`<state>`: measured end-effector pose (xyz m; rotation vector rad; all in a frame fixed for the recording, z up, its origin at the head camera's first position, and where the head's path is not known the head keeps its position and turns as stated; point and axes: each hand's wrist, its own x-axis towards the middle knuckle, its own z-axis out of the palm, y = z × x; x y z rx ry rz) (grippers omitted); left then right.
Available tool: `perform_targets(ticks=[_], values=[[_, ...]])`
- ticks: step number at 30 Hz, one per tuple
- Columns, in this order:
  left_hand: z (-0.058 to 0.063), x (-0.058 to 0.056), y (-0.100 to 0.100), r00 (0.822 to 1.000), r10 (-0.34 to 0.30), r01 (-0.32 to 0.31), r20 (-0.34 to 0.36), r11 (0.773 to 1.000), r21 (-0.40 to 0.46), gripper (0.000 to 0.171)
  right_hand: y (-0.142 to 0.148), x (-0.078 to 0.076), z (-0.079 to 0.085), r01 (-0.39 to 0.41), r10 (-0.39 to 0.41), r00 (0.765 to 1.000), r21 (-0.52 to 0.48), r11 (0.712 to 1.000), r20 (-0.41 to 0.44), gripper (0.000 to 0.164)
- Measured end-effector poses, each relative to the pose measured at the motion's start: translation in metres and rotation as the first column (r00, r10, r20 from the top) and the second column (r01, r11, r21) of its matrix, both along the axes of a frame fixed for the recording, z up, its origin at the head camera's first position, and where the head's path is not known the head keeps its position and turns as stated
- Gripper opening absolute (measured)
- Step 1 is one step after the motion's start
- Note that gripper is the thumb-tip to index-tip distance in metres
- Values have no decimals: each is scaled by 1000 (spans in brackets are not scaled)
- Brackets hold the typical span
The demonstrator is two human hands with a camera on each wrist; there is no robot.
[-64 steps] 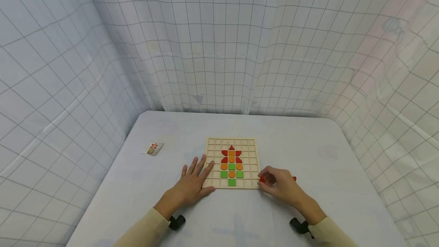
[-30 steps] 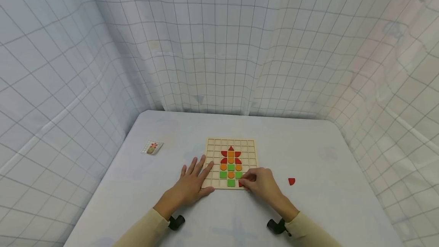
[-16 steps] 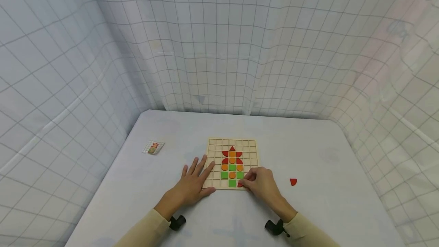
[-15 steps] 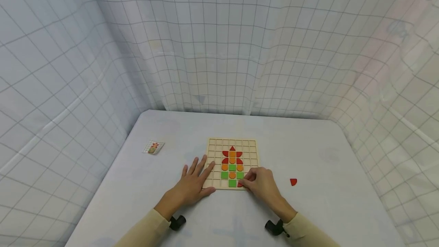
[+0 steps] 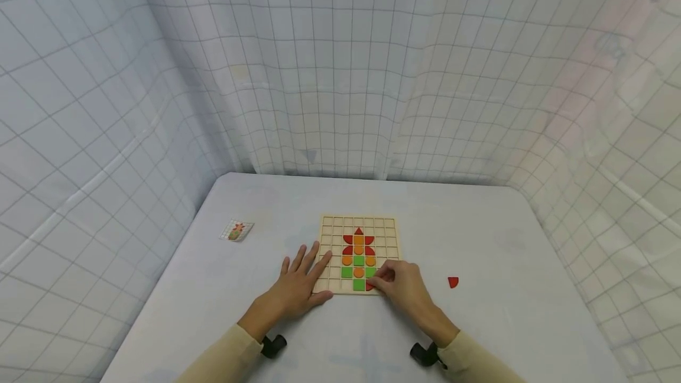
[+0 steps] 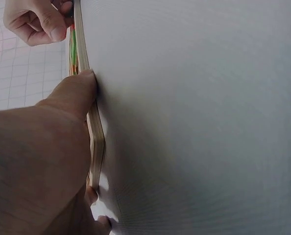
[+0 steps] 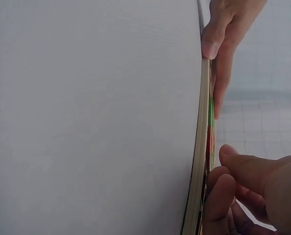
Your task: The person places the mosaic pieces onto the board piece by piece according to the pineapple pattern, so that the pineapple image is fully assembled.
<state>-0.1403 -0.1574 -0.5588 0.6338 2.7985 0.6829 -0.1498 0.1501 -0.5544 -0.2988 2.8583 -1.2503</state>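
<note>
A wooden grid board (image 5: 387,226) lies mid-table with a flower pattern of red, orange and green pieces. My left hand (image 5: 299,281) lies flat with fingers spread on the board's left edge, its thumb against the near edge (image 6: 94,142). My right hand (image 5: 395,281) pinches a small red piece (image 5: 370,286) at the board's bottom row, just right of the lowest green square (image 5: 359,284). In the right wrist view the board edge (image 7: 201,147) stands on end with my curled fingers (image 7: 243,188) beside it. A second red piece (image 5: 453,282) lies loose on the table to the right.
A small pattern card (image 5: 236,230) lies on the table at the left. White gridded curtains (image 5: 340,75) close in the table on three sides. The table (image 5: 479,235) has a pale cloth surface.
My right hand carried a red piece from the table beside the board's right edge leftward onto the bottom row. One red piece stayed on the table. The left hand has not moved.
</note>
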Motion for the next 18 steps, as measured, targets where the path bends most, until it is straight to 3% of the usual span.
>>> perform_targets(ticks=[9,11,13,18], values=[[-13,-8,-3,1000,4,-4,-12,1000,-9,96,45,2,12,103,-100,994,54,993,-53,9],[-12,-7,-2,1000,4,-4,-7,1000,-1,96,62,3,13,129,-123,989,77,989,-77,9],[-2,-4,1,1000,15,-15,17,1000,-28,95,80,4,13,154,-142,983,108,982,-115,11],[-2,-2,2,999,36,-34,31,998,-44,97,123,7,10,193,-167,974,168,967,-156,22]])
